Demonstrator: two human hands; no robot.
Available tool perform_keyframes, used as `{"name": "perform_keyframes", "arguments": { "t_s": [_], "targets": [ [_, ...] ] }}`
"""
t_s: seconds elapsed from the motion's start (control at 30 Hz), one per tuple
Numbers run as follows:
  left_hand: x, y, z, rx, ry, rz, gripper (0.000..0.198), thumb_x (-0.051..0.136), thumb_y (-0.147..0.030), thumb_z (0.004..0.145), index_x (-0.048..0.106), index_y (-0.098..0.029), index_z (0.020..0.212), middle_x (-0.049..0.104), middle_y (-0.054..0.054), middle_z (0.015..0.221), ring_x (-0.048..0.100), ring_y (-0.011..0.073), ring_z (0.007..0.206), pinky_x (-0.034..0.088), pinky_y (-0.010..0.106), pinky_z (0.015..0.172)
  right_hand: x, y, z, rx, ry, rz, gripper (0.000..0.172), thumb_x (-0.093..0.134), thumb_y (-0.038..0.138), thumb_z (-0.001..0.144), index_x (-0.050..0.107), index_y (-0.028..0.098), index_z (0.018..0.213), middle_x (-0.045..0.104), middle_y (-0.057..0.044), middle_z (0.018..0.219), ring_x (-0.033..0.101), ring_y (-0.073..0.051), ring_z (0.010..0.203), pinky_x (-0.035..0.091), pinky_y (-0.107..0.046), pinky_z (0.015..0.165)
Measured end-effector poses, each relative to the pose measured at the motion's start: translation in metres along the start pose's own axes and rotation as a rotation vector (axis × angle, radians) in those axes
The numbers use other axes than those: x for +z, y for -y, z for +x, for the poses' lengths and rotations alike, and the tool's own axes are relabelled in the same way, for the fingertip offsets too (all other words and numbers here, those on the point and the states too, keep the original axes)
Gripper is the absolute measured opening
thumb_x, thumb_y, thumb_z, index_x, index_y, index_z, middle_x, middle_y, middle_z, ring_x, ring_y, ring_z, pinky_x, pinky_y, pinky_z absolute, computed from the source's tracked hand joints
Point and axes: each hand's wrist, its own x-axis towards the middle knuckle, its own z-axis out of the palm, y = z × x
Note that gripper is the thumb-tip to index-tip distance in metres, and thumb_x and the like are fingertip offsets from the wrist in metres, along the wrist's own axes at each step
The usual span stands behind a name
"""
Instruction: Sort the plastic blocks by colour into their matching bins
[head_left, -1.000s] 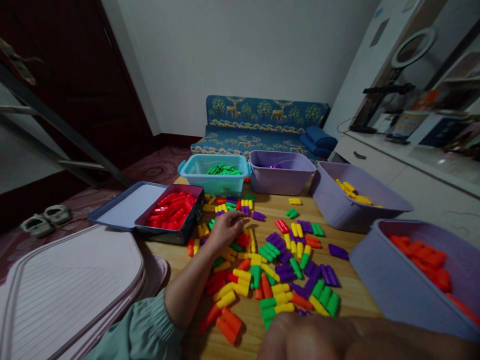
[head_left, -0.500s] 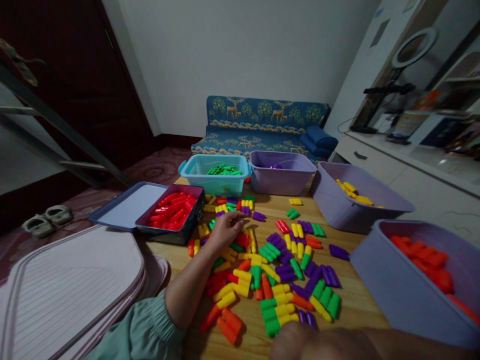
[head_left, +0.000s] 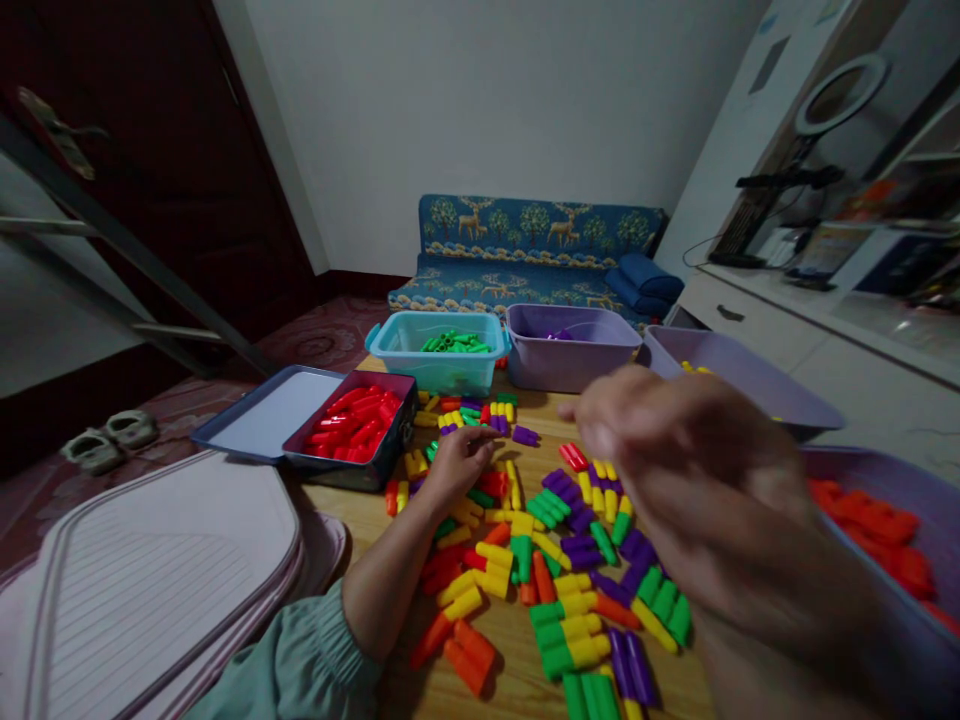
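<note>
My left hand (head_left: 459, 457) rests on the scattered plastic pegs (head_left: 540, 540) on the wooden table (head_left: 360, 515), fingers curled over pegs near the red-filled tin (head_left: 360, 428). What it grips is hidden. My right hand (head_left: 675, 470) is raised close to the camera, large and smeared by motion, over the right side of the pile. Its fingers look bunched, and I cannot make out whether anything is in them. The pegs are red, orange, yellow, green and purple.
A teal bin (head_left: 439, 350) holds green pegs. Purple bins stand behind (head_left: 570, 345) and to the right (head_left: 739, 375), and one with orange pegs (head_left: 877, 520) sits at the right edge. A pink folded mat (head_left: 142, 560) lies left. A blue sofa (head_left: 536, 250) is beyond.
My right hand has swung up from the bottom edge into the middle right of the view. The left hand has stayed on the pegs. The camera has tilted slightly.
</note>
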Motion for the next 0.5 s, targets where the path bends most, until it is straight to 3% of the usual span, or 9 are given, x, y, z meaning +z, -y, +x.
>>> {"name": "perform_keyframes", "arguments": {
  "t_s": [0.03,0.1,0.17,0.27,0.37,0.5],
  "targets": [
    [0.000,-0.001,0.000,0.006,0.003,0.011,0.025,0.056,-0.016,0.077,0.072,-0.013,0.096,0.074,0.007,0.091,0.066,0.0195,0.080,0.051,0.028,0.073,0.008,0.007,0.020,0.009,-0.016,-0.037,0.018,0.061,0.028,0.077,0.068,0.020,0.092,0.068,-0.002,0.084,0.063,-0.018,0.083,0.050,-0.030,0.076],
    [0.001,-0.002,-0.001,0.001,0.016,0.027,0.026,0.056,-0.016,0.078,0.071,-0.013,0.098,0.073,0.008,0.094,0.067,0.0194,0.082,0.051,0.028,0.073,0.027,-0.005,0.045,0.059,-0.009,-0.161,0.015,0.056,0.017,0.078,0.068,0.018,0.086,0.069,-0.003,0.084,0.063,-0.016,0.079,0.049,-0.027,0.073],
    [0.002,-0.002,-0.002,-0.014,0.032,0.049,0.026,0.056,-0.015,0.078,0.071,-0.012,0.098,0.073,0.009,0.095,0.067,0.0196,0.084,0.051,0.028,0.074,0.045,-0.043,0.056,0.153,0.085,-0.391,0.023,0.051,0.005,0.074,0.070,0.015,0.083,0.069,-0.005,0.085,0.062,-0.016,0.079,0.048,-0.027,0.075],
    [0.003,0.000,-0.002,-0.004,0.038,0.091,0.026,0.056,-0.011,0.077,0.071,-0.013,0.098,0.073,0.009,0.096,0.067,0.0195,0.085,0.051,0.028,0.077,0.060,-0.104,0.060,0.241,0.312,-0.668,0.045,0.045,-0.004,0.071,0.071,0.020,0.099,0.070,-0.004,0.106,0.060,-0.017,0.095,0.045,-0.027,0.085],
    [0.004,0.004,-0.001,0.024,0.035,0.091,0.027,0.055,-0.011,0.078,0.071,-0.014,0.098,0.073,0.008,0.094,0.068,0.0185,0.083,0.051,0.027,0.075,0.063,-0.133,0.059,0.176,0.527,-0.816,0.053,0.047,0.002,0.075,0.064,0.027,0.118,0.066,-0.001,0.118,0.055,-0.020,0.103,0.043,-0.029,0.085],
    [0.005,0.004,0.000,0.037,-0.006,0.097,0.024,0.054,-0.011,0.078,0.071,-0.015,0.094,0.074,0.007,0.089,0.067,0.0174,0.079,0.051,0.026,0.072,0.059,-0.133,0.058,0.096,0.680,-0.915,0.043,0.051,0.017,0.082,0.062,0.030,0.121,0.065,-0.003,0.114,0.052,-0.022,0.100,0.041,-0.029,0.081]
  ]
}}
